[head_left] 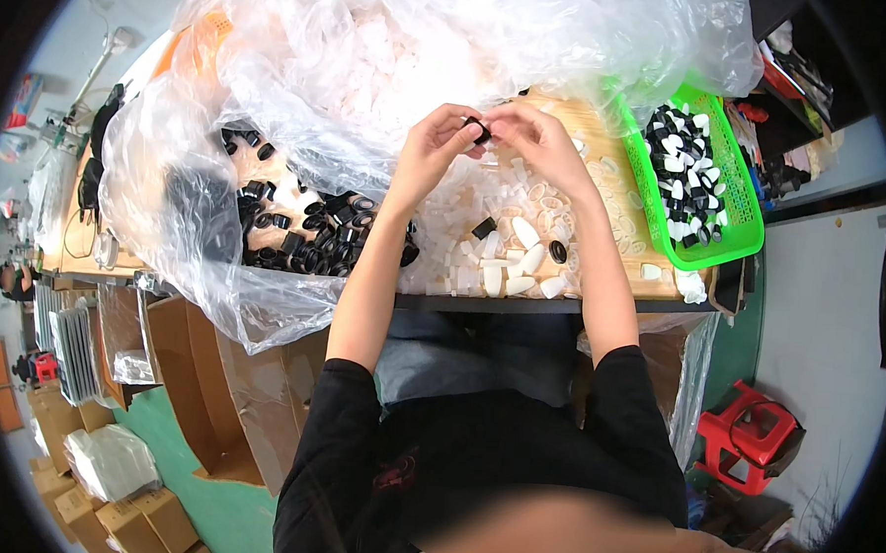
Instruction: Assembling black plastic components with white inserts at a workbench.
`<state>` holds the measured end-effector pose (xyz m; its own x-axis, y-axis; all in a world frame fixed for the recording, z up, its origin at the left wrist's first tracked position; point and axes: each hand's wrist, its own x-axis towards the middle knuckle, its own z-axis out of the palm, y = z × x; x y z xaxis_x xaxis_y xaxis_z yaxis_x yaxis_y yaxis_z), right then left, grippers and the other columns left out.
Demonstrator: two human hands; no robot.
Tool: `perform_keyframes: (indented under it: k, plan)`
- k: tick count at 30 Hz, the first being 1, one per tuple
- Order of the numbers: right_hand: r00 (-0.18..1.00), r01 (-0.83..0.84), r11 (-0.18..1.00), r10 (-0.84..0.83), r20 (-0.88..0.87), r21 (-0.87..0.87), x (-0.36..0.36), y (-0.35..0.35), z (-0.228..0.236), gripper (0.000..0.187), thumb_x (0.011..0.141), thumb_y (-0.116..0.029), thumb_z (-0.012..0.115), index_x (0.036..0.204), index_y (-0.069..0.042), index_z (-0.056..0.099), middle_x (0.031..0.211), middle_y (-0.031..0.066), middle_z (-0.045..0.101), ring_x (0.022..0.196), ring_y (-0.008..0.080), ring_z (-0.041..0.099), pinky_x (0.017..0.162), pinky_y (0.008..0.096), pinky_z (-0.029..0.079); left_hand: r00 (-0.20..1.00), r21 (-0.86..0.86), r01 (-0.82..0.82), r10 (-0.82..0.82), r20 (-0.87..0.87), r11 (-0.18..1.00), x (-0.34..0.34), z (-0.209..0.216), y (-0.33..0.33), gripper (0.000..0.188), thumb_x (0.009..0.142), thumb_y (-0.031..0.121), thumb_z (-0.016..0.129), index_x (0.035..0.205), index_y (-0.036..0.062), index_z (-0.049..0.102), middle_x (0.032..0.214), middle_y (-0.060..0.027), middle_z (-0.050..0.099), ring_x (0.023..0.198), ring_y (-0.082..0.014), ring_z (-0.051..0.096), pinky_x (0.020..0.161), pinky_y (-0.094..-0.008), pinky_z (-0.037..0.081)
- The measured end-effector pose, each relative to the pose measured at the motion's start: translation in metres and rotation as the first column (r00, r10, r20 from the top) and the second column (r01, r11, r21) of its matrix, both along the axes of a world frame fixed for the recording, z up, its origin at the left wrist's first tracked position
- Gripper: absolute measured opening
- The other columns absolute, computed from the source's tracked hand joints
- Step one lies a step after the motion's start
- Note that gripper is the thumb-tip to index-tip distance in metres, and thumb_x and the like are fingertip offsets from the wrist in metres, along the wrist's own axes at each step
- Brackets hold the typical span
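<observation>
- One wide clear plastic bag [150, 204], cut off at the top edge; contents beneath blur to pale.
- Green basket [701, 258] at right, its jumbled pieces hiding the bottom.
- Left hand [434, 148]: thumb and fingers pinched on a small black piece, covering part of it.
- Right hand [533, 140]: fingertips bunched just beside; contact unclear.
- Black piece [478, 131], between both hands, above the table: long axis seemingly slopes down rightward; front end indistinguishable.
</observation>
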<state>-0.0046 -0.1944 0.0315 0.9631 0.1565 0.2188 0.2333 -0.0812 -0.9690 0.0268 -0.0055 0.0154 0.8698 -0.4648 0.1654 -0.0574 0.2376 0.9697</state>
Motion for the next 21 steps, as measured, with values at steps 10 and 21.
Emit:
perform_keyframes:
  k: [10,21]
  plan:
    - [0.973,0.059,0.611,0.143,0.183,-0.789,0.003,-0.019,-0.035,0.016,0.076,-0.013,0.069,0.088,-0.003,0.066,0.091,0.0123,0.064,0.084,0.0295,0.062,0.076,0.0367,0.050,0.987,-0.024,-0.120,0.122,0.102,0.992,0.002,-0.004,-0.001,0.030,0.086,0.001,0.070,0.114,-0.0033,0.061,0.105,-0.0069,0.067,0.095,-0.0106,0.062,0.087,-0.0249,0.050]
    - [0.826,0.369,0.890,-0.180,0.534,-0.269,-0.007,0.007,0.013,0.013,0.087,0.000,0.063,0.099,-0.005,0.068,0.087,0.0056,0.058,0.070,0.0152,0.059,0.065,0.0278,0.049,0.957,0.023,-0.198,0.188,0.223,0.980,0.004,-0.012,0.000,0.027,0.083,0.003,0.073,0.108,-0.0014,0.067,0.100,-0.0055,0.070,0.094,-0.0113,0.063,0.088,-0.0268,0.049]
